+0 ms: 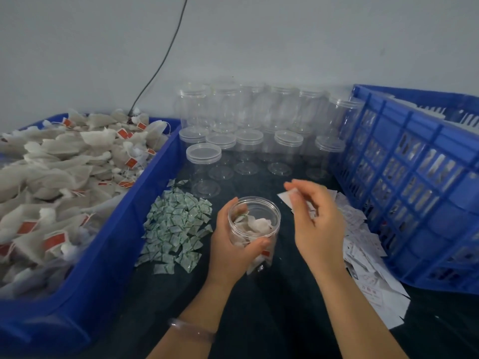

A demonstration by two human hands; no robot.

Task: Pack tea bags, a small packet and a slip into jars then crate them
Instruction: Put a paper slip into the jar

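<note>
1. The step in hand looks like the slip. The left grip (230, 244) is curled round an open jar (255, 211), with the thumb across its front wall, holding it upright at the middle of the dark surface (272, 320). I cannot tell whether the jar's base rests on the surface.
2. The right grip (317, 224) pinches a white slip (286, 196) between thumb and fingertips. It is above and to the right of the jar's mouth, not yet over it.
3. Tea bags (256, 225) already lie in the jar. A greenish fleck among them may be the small packet, but I cannot be sure.
4. The next move calls for carrying the slip over the mouth and letting it go inside the rim. The jar then needs a lid before it goes in the blue crate (414, 203) on the right.
5. A pile of small packets (176, 229) lies just left of the jar, and loose slips (363, 255) are heaped against the crate. A blue bin (124, 229) of tea bags fills the left side. Empty lidded jars (248, 137) stand in rows at the back.
6. Behind is a plain grey wall (285, 35) with a black cable (160, 66) running down it.
</note>
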